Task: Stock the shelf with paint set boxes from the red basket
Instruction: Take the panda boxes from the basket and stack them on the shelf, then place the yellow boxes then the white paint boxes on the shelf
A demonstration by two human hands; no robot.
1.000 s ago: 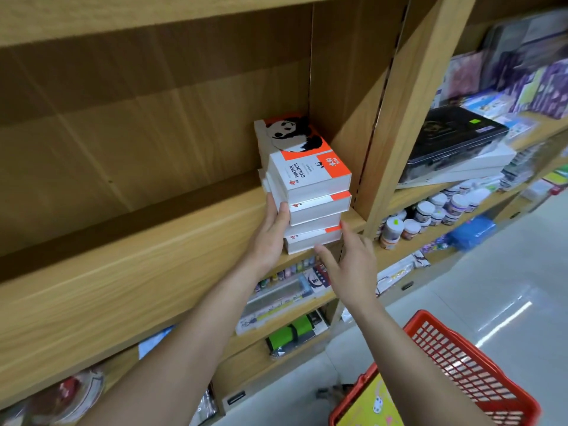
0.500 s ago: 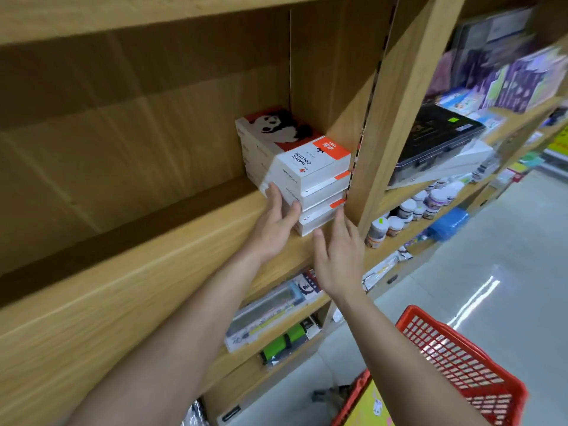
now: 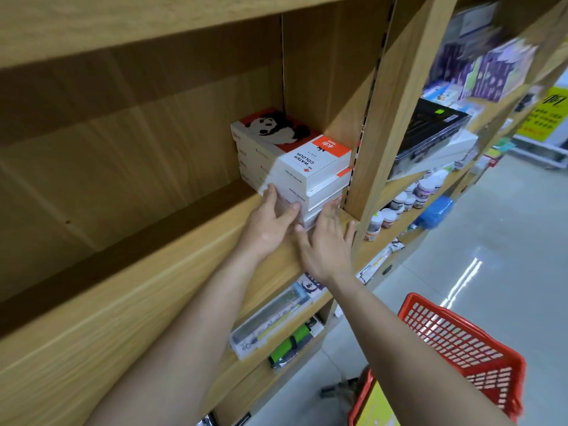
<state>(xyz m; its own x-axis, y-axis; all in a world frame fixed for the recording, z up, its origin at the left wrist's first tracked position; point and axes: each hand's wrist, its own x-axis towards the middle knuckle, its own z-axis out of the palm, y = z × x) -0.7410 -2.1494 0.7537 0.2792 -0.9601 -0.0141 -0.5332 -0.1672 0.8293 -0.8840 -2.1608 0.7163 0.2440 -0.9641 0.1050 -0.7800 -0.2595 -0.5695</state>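
A stack of several white and orange watercolour paint set boxes [image 3: 302, 162], the top one printed with a panda, stands on the wooden shelf [image 3: 147, 272] against the right-hand upright. My left hand [image 3: 270, 221] lies flat against the stack's front left corner, fingers spread on the lower boxes. My right hand [image 3: 327, 241] is flat with fingers apart, its fingertips touching the bottom boxes' front end. Neither hand grips a box. The red basket [image 3: 461, 348] hangs at the lower right, with something yellow showing inside.
The wooden upright [image 3: 396, 109] bounds the shelf on the right. Beyond it are a black case [image 3: 430, 127], small paint jars [image 3: 408, 198] and purple packs. Boxed items [image 3: 276, 318] lie on the shelf below. The grey floor is at the right.
The stack has slid back and right, from the shelf's front edge to against the upright. Both hands followed, pressing on its front.
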